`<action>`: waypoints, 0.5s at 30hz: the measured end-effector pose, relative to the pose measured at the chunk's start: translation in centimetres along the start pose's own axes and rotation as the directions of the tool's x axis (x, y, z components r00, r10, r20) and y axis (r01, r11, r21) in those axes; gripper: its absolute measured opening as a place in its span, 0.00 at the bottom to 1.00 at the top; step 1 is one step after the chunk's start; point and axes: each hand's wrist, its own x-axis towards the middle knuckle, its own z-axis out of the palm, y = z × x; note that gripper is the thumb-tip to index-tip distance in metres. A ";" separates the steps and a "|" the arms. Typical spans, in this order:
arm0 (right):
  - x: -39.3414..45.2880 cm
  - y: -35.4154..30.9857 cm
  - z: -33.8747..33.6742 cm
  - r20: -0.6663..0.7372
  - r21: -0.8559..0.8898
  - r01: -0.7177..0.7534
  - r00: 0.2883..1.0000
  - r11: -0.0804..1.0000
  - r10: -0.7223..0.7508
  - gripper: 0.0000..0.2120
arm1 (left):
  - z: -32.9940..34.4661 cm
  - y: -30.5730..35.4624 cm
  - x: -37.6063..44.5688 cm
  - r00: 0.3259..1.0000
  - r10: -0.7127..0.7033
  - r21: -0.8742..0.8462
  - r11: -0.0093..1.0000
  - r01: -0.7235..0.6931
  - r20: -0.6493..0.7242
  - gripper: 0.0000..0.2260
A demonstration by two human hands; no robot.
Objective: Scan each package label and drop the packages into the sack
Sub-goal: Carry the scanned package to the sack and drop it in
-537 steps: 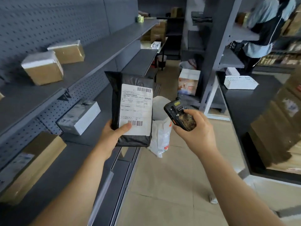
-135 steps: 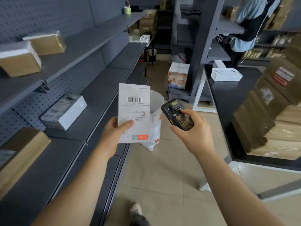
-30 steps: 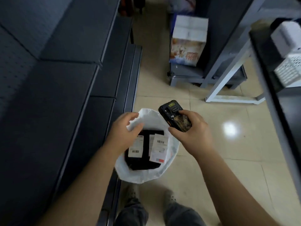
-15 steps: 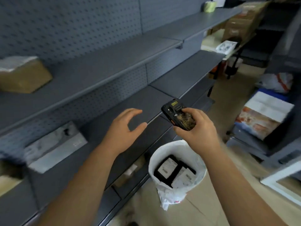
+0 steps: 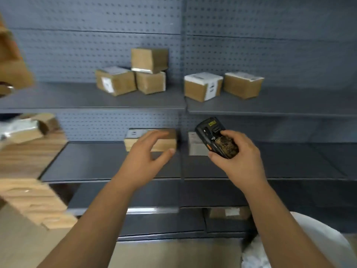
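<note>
Cardboard boxes (image 5: 29,200), pale and blurred, fill the left edge of the view, some stacked low and one more brown box (image 5: 11,60) high at the top corner. Next to them begins a grey shelving unit (image 5: 96,97) with a pegboard back. On its upper shelf stand three brown packages (image 5: 133,78) close together, one of them lying on top of another, and the left one carries a white label on its front. Further right on the same shelf are two more packages (image 5: 222,86), side by side and nearly touching; the first has a white top and a white label.

On the middle shelf lies a flat brown package (image 5: 168,140) against the back wall. The left hand (image 5: 146,157) is in front of it, fingers spread and loosely bent, thumb apart, and it holds nothing; whether the fingertips touch the package I cannot tell. Just to the right a small white-grey package (image 5: 195,146) stands, partly hidden behind the black scanner (image 5: 216,138). The right hand (image 5: 237,157) grips this scanner, fingers curled around its body, thumb on the front side.

On a lower shelf, another brown package (image 5: 229,212) with a white label shows between the forearms. At the bottom right corner the white sack (image 5: 318,238) is partly visible behind the right forearm.
</note>
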 end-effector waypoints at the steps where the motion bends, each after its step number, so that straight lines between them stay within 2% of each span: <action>1: -0.5 -2.4 3.1 0.032 0.028 0.028 0.999 0.999 -0.029 0.26 | -3.3 -2.0 -1.9 0.999 -0.026 0.023 0.999 0.027 -0.030 0.23; 4: -1.6 -9.7 12.5 0.138 0.112 0.130 0.980 0.985 -0.145 0.26 | -12.9 -7.2 -7.7 0.981 -0.125 0.111 0.984 0.143 -0.149 0.21; 6: -2.2 -14.5 18.3 0.200 0.173 0.177 0.957 0.969 -0.211 0.26 | -18.8 -10.0 -11.4 0.949 -0.229 0.129 0.957 0.260 -0.215 0.19; 9: -3.1 -21.2 26.2 0.298 0.235 0.246 0.903 0.941 -0.310 0.26 | -26.6 -14.0 -16.4 0.897 -0.307 0.177 0.910 0.374 -0.317 0.19; 15: -5.2 -32.5 42.4 0.470 0.364 0.335 0.740 0.869 -0.482 0.28 | -39.0 -21.1 -24.1 0.717 -0.454 0.194 0.758 0.623 -0.529 0.20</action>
